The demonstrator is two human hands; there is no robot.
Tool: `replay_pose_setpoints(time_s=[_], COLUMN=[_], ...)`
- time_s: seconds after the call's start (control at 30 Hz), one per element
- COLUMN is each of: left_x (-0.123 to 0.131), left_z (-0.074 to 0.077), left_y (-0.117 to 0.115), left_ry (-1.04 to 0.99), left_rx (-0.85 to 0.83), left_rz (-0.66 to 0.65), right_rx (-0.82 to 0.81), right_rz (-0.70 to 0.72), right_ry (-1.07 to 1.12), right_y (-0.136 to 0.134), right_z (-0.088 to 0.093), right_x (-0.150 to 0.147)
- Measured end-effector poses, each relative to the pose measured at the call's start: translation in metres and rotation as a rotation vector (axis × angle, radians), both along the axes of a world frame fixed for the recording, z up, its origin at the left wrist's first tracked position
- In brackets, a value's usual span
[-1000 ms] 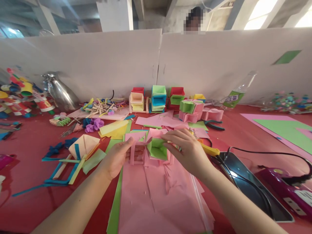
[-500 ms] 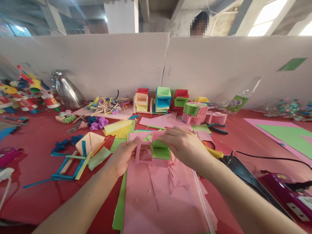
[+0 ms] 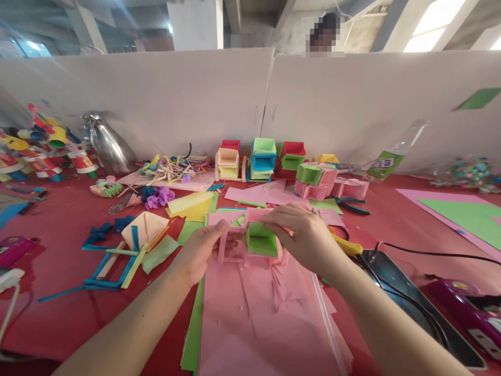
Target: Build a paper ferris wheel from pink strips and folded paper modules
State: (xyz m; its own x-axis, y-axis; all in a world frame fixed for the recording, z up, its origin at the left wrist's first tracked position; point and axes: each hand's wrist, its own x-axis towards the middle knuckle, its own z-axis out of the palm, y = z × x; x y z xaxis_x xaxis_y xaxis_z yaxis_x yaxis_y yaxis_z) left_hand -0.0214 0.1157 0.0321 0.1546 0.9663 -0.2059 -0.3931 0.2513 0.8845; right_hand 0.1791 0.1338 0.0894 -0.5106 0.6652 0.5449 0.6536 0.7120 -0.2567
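Above a stack of pink paper sheets [image 3: 227, 313], my two hands hold a folded-paper model. Its left part is a pink paper frame [image 3: 221, 248], with my left hand [image 3: 198, 250] closed on it, thumb on the near side and fingers behind. At its right is a paper box [image 3: 261, 239], green inside with pink edges, its opening facing me. My right hand [image 3: 307, 230] grips the upper right edge of this box, fingers bent together. That hand covers part of the box's right side.
Finished paper boxes [image 3: 263, 156] stand along the white partition [image 3: 156, 99]. A blue and cream paper frame [image 3: 109, 269] lies left. Right are a yellow-handled tool [image 3: 348, 245], a dark tray [image 3: 450, 324], pliers [image 3: 354, 205] and a purple power strip [image 3: 465, 308]. A steel jug [image 3: 109, 146] stands back left.
My right hand has shifted slightly, its fingers now bent more at the box's edge. The green inside of the box shows more openly. My left hand stays nearly still.
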Motion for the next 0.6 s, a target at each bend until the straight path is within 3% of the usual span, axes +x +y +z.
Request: replay_pose_setpoints(time_s=[0.6], left_x=[0.0017], left_z=[-0.0002], left_y=[0.0033], left_ry=[0.039], left_rx=[-0.004], left_rz=[0.054], right_rx=[-0.019], right_rz=[0.062], right_ry=[0.224], right_y=[-0.0004], right_z=[-0.0042], right_x=[-0.0032])
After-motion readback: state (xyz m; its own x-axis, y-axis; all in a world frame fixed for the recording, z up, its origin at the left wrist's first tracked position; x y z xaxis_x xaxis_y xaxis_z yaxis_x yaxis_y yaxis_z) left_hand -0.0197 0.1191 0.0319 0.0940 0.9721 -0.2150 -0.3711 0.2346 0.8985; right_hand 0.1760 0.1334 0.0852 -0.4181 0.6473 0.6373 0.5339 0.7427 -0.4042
